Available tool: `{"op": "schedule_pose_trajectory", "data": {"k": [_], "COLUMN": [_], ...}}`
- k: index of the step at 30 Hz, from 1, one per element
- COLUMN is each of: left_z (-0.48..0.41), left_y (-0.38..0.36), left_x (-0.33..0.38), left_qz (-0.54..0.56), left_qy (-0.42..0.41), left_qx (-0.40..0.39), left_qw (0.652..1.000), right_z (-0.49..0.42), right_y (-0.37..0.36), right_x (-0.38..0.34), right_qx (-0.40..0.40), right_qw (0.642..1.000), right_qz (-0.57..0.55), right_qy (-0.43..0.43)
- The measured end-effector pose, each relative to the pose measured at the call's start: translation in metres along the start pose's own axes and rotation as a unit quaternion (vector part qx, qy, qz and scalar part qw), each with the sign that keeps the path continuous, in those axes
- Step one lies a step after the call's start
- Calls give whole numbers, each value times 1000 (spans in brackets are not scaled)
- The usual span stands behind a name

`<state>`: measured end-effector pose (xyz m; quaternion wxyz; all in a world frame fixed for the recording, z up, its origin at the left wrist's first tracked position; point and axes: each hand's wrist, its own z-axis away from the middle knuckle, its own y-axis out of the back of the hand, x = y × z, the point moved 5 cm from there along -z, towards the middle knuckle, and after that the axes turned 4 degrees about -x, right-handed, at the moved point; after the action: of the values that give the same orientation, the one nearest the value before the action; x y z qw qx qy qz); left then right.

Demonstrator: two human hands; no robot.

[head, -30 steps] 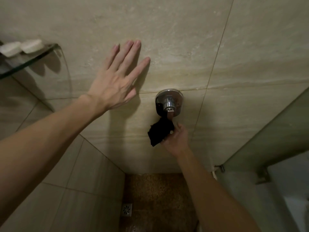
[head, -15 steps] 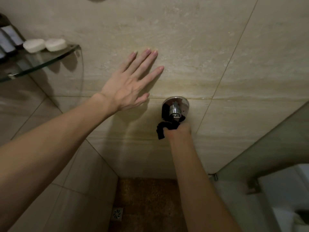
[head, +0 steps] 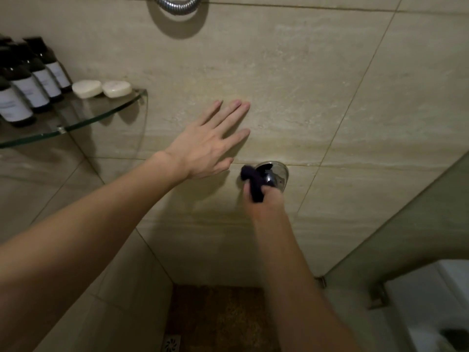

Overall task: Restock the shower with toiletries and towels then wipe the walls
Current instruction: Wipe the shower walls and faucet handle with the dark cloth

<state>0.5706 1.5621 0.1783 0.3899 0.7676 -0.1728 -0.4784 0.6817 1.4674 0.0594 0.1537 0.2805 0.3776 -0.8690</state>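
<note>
While cloth (head: 254,182) masks valve (head: 278,170), right hand (head: 269,200) blurred.

Left hand (head: 206,148) flat, right hand (head: 267,201) curled.

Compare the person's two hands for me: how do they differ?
The left hand is spread flat against the wall, fingers straight; the right hand is curled round a dark cloth. The left hand holds nothing and sits higher; the right hand holds the cloth on the shiny shower knob. Both reach to the same wall.
</note>
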Motion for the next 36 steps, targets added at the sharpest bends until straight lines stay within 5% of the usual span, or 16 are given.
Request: {"op": "schedule_pose_trajectory", "data": {"k": [4,10,18,21,23,26,29,32,33,34,36], "left_z": [10,14,34,47,62,96,139,188,204,220,248], "left_y": [-3,-4,-10,-5,-1,0,-2,3,8,16,33], "left_x": [-4,-4,-9,-17,-25,-34,-39,-50,-55,-60,-69], "left_qz": [-19,-20,25,48,74,96,80,50,42,33,8], "left_qy": [-14,6,21,36,57,64,58,78,89,106,139], "left_qx": [-27,-48,-62,-62,-60,-91,-163,-214,-222,-224,-221], "left_qw": [999,999,998,996,994,989,982,972,970,968,965], "right_z": [-16,-26,6,23,37,49,34,25,25,31,49], "right_y": [-7,-35,-70,-79,-86,-106,-122,-141,-145,-150,-164], "right_x": [42,19,-29,-58,-79,-85,-45,6,16,22,29], "right_qx": [16,45,-39,-26,-20,10,-16,-150,-179,-199,-231], "right_qw": [974,973,982,973,905,708,528,428,449,516,702], "right_qz": [-203,-198,-187,-101,27,330,550,649,645,607,453], "right_qy": [-100,-113,-7,208,424,624,646,611,592,571,498]}}
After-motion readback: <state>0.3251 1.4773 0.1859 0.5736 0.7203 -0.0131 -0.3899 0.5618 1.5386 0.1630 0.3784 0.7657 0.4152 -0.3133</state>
